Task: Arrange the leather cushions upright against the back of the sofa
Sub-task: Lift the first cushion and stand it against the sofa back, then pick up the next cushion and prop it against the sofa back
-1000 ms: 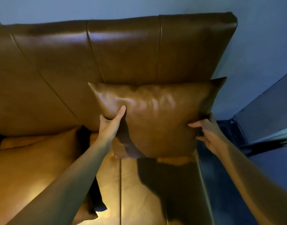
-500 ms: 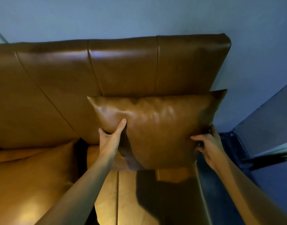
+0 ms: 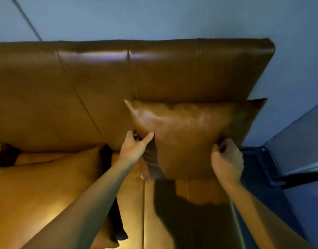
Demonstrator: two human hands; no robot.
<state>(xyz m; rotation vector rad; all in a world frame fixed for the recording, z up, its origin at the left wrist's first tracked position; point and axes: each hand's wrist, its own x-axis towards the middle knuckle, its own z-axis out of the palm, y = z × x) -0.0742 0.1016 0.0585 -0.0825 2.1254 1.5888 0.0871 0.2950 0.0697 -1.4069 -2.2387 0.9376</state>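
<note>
Head view, cushion (image 3: 196, 139): upright at the right end of the sofa, its top edge against the backrest (image 3: 118, 83), bottom edge near the seat (image 3: 133, 209)
My left hand (image 3: 134, 150): pinching the cushion's left edge, thumb in front
My right hand (image 3: 226, 162): curled tight on the lower right edge
Second cushion (image 3: 46, 186): lying flat on the seat, left
Step in hand: seating the first cushion, I judge
Next move: let go gently, then lift the flat one upright beside it
</note>
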